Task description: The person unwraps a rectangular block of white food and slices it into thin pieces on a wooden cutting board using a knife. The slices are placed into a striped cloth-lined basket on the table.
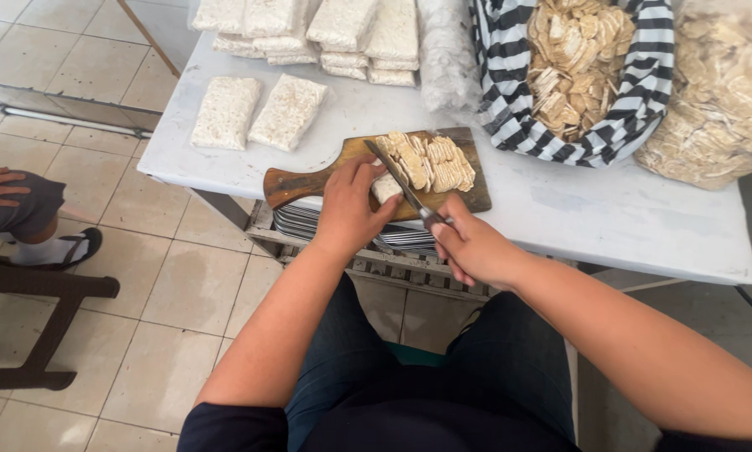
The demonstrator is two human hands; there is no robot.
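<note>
Your left hand (348,209) presses down on a pale block (386,187) at the near edge of the wooden cutting board (309,182), fingers curled together over it to pin it in place. Your right hand (474,248) sits just off the board's near right corner, fingers wrapped tight around the handle of a knife (401,186), whose blade runs diagonally up and left across the board and meets the block beside your left fingertips.

Judging by how things lie, you are well into the slicing. A row of cut slices (433,162) is already fanned across the middle and right of the board, just beyond the blade, and only a small stub of the block is left under your hand. From this angle it is hard to tell whether the blade is already biting into that stub or just resting on it.

Plenty remains beyond the board. Two wrapped whole blocks (254,112) lie on the white table (610,222) up and to the left of the board, with a larger stack of packets (326,29) further back. To the right of the board, a striped-lined basket (510,92) holds a heap of slices, and a clear bag (723,92) of slices sits beyond it. Below the board's near edge, a stack of metal trays (309,222) rests on a shelf. Another person's knee (20,205) shows far off to the left of the board.
</note>
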